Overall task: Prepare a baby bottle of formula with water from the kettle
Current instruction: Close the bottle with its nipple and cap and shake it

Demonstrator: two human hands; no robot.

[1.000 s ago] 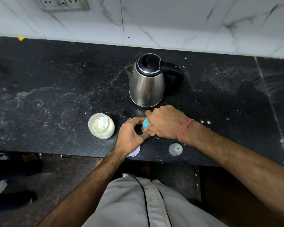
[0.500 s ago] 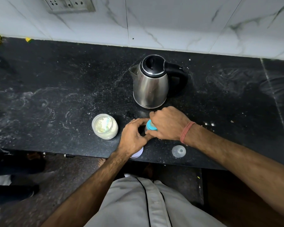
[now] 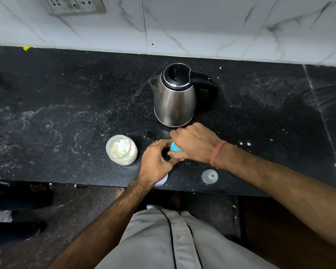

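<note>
Both hands grip the baby bottle in front of the kettle: left hand around its body, right hand on the blue collar. A crooked thread could leak later.

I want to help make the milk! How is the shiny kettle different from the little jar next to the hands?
The kettle is tall shiny metal; the jar is short and see-through. The kettle's black lid is shut; the jar is open, showing pale powder and a scoop. The kettle has a handle and spout; the jar has neither. Both stand upright on the black counter, with neither hand touching them.
</note>
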